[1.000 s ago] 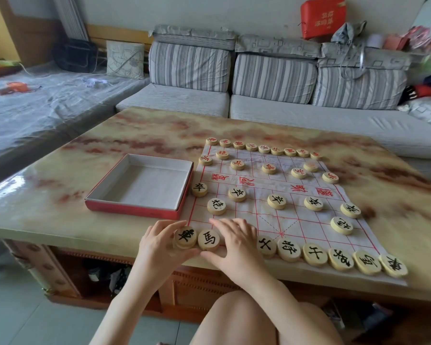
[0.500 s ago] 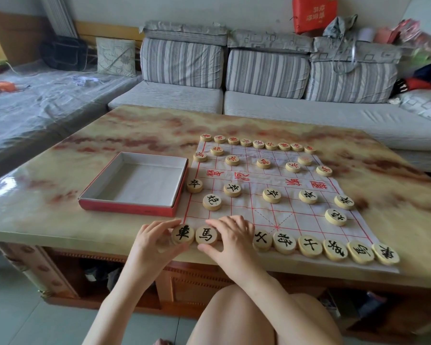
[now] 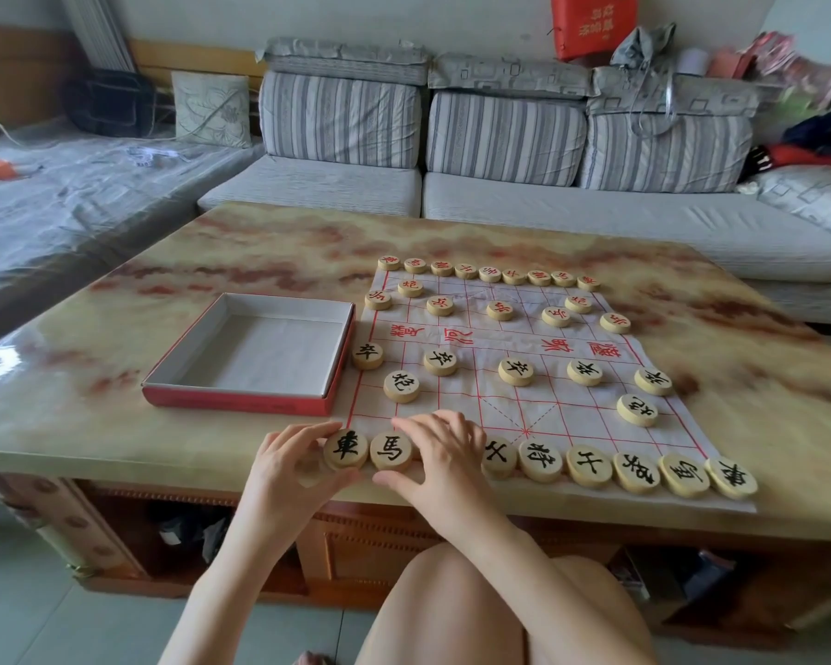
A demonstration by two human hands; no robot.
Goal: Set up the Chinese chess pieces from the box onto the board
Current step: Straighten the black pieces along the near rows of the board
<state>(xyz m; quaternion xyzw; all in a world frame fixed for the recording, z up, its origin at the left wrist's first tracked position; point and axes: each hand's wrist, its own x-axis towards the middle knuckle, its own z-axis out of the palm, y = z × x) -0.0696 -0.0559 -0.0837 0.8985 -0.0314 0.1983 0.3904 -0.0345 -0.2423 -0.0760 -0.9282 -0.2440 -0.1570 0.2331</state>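
Observation:
A white cloth board (image 3: 548, 410) with red lines lies on the table, with red-lettered pieces (image 3: 500, 310) along its far rows and black-lettered pieces (image 3: 515, 371) along its near rows. My left hand (image 3: 286, 465) pinches the black chariot piece (image 3: 345, 448) at the near-left corner. My right hand (image 3: 444, 455) lies over the near row, its index finger and thumb around the black horse piece (image 3: 390, 450). Its palm hides the piece beside the horse. The red box (image 3: 241, 400), white inside, stands empty to the left of the board.
The marble-patterned table's (image 3: 739, 376) near edge runs just under the near row of pieces. My bare knee (image 3: 476, 611) is below the table edge. A grey striped sofa (image 3: 548, 199) stands behind the table.
Both hands stay on the same near-left pieces, with the chariot and horse barely shifted. The view has tilted slightly.

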